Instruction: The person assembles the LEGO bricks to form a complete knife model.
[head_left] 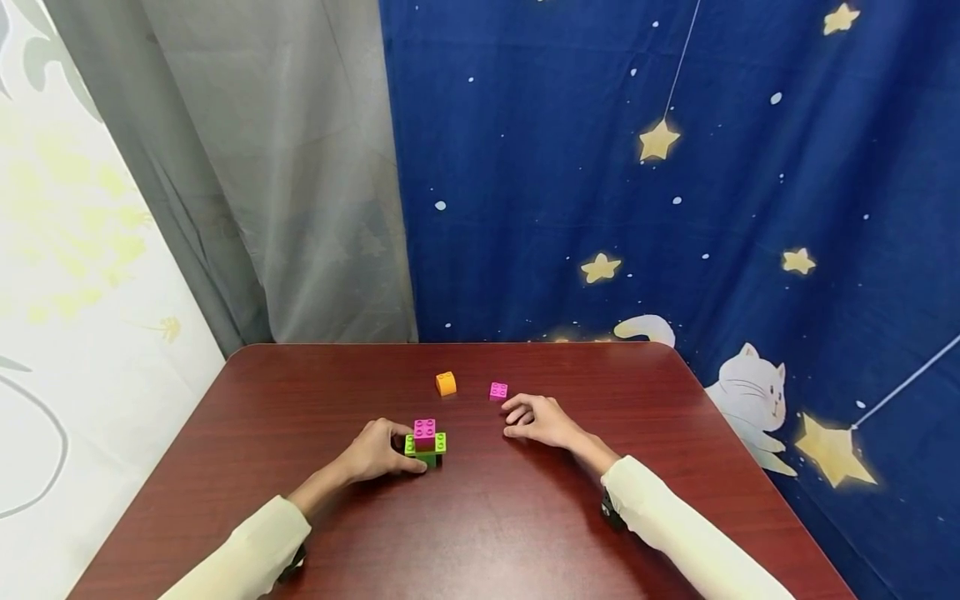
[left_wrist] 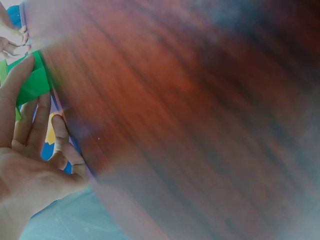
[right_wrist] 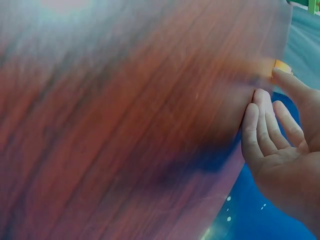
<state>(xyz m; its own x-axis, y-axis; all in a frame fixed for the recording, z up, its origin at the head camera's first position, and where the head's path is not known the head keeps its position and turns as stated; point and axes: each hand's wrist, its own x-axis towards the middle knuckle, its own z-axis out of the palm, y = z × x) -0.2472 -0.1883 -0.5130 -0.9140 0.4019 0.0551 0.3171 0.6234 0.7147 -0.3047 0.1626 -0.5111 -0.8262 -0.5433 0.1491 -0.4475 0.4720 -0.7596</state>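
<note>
A small stack of toy building blocks (head_left: pixel 425 446), with a magenta block on top of lime and darker green ones, stands on the table. My left hand (head_left: pixel 377 451) grips it from the left side, thumb in front; in the left wrist view the fingers and thumb hold a green block (left_wrist: pixel 36 85). To the right, my right hand (head_left: pixel 543 421) is held over the table with nothing in its loosely bent fingers. Its fingertips are close to a loose magenta block (head_left: pixel 498 391). That magenta block does not show in the right wrist view.
An orange block with a curved side (head_left: pixel 446 383) lies behind the stack, left of the loose magenta block. The reddish-brown table (head_left: pixel 495 533) ends at a back edge in front of grey and blue curtains (head_left: pixel 525 208).
</note>
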